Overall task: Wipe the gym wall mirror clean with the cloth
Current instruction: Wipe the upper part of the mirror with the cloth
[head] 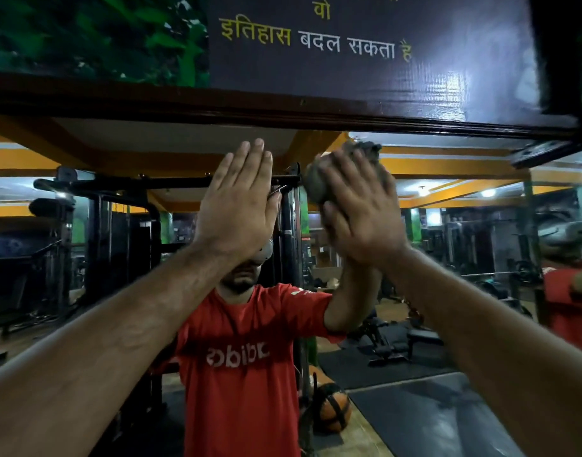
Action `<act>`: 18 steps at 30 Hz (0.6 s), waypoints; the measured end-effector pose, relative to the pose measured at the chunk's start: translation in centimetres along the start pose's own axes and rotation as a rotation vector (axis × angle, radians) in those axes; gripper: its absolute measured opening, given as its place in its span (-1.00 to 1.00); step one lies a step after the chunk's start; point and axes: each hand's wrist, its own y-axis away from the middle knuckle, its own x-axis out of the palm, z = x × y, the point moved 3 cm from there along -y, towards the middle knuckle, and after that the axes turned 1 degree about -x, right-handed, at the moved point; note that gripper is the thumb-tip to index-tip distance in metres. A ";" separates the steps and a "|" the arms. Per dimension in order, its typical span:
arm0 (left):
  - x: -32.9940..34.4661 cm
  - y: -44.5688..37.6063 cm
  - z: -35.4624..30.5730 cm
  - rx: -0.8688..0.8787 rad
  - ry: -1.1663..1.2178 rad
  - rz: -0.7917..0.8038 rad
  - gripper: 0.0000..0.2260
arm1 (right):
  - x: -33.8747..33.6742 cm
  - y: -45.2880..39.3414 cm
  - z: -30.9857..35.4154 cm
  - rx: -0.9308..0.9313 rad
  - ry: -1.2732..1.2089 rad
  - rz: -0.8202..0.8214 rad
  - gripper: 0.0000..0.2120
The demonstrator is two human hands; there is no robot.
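left hand lies flat, fingers straight, on the mirror; right hand presses a bunched cloth against it.

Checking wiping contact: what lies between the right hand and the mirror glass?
Head view: a bunched grey cloth sits under the right hand, against the mirror.
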 end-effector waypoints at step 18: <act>-0.4 -0.1 2.7 -0.006 0.046 -0.032 -0.48 | 0.9 -4.6 4.3 -0.041 -0.025 -0.024 -0.41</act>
